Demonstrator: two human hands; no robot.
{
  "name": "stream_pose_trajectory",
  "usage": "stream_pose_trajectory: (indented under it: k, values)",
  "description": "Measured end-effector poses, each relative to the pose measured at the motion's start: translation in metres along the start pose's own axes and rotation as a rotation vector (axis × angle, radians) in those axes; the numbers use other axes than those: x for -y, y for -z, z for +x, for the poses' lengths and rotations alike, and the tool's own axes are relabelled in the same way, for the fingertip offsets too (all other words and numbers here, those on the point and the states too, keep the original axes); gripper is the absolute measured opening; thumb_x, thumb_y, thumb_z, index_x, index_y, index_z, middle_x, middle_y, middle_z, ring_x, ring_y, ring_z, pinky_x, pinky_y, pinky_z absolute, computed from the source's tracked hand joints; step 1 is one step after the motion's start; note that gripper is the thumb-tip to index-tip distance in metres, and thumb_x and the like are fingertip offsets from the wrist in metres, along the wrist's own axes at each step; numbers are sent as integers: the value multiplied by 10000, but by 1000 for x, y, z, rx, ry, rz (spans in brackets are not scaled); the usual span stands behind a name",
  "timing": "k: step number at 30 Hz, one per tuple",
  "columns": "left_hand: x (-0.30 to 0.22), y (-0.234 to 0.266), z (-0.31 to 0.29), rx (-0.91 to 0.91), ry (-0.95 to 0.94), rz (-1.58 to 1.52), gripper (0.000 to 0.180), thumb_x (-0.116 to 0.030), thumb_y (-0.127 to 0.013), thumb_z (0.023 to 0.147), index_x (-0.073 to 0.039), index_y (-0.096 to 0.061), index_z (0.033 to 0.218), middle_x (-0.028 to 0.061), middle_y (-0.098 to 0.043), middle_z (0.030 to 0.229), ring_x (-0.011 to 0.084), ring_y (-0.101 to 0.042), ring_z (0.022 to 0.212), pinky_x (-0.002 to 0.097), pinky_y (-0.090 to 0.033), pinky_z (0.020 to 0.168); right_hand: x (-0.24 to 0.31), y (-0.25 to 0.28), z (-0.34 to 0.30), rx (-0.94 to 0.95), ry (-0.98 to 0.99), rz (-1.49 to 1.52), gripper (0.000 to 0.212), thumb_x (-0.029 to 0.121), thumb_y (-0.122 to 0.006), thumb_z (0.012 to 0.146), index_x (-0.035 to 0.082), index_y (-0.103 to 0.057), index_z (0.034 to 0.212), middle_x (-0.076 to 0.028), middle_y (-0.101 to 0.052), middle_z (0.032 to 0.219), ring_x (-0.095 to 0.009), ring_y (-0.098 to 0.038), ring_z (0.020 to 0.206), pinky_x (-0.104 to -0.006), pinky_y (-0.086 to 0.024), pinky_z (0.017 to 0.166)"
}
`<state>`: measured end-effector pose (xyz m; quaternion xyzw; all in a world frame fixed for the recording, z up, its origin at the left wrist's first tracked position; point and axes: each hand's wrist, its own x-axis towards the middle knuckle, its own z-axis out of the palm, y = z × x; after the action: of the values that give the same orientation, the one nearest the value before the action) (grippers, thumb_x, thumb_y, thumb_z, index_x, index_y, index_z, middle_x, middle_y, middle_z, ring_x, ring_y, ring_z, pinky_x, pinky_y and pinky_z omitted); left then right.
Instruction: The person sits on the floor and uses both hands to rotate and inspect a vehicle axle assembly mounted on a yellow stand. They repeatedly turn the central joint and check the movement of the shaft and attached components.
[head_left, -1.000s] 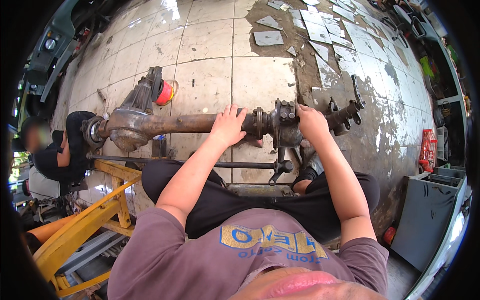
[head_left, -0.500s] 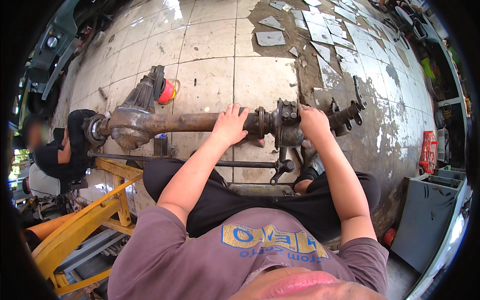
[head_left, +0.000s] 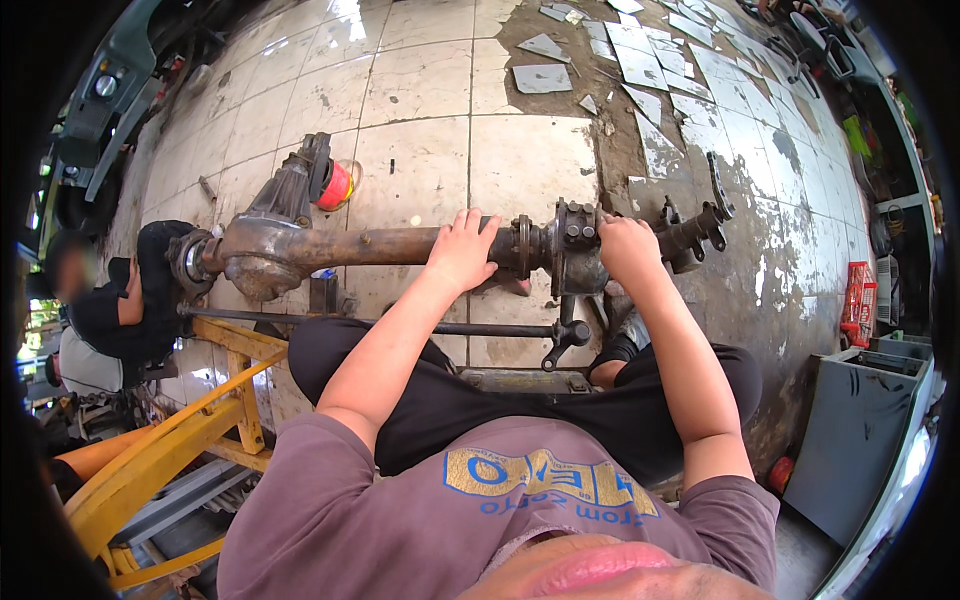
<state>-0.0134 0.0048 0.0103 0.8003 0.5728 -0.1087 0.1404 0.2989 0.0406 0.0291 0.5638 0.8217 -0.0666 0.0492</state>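
Note:
A rusty vehicle axle housing [head_left: 385, 247] lies crosswise in front of me, its bulging differential on the left. My left hand [head_left: 463, 250] rests on the tube near the flange, fingers spread and thumb apart. At the right end is a bolted steering knuckle [head_left: 577, 240]. My right hand [head_left: 628, 248] is curled against its right side; the fingertips are partly hidden. Below the housing runs a dark tie rod [head_left: 460, 328], ending in a ball joint and short arm at its right.
A red can [head_left: 335, 187] stands behind the differential. At left, another person [head_left: 125, 300] sits by the axle's end, near a yellow metal frame [head_left: 170, 455]. Broken tiles [head_left: 640, 60] lie at the far right. A grey metal cabinet [head_left: 850, 435] and red crate [head_left: 857, 300] stand right.

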Motion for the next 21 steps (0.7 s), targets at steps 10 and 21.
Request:
stream_pose_trajectory:
  k: [10, 21]
  values:
    - [-1, 0, 1, -6, -5, 8, 946, -406, -830, 915, -123, -351, 1680, 228, -399, 1633, 392, -359, 1565, 523, -434, 1209, -7, -11, 3, -41, -54, 67, 235, 108, -575, 946, 64, -803, 979, -131, -797, 1149, -325, -737, 1168, -601, -495, 1101]
    - [2, -1, -2, 0, 11, 17, 943, -409, -826, 918, -121, -350, 1679, 227, -398, 1638, 394, -366, 1562, 523, -438, 1209, 7, 25, 3, 163, -6, -21, 229, 97, -587, 931, 62, -804, 994, -145, -803, 1086, -354, -754, 1107, -606, -481, 1118]
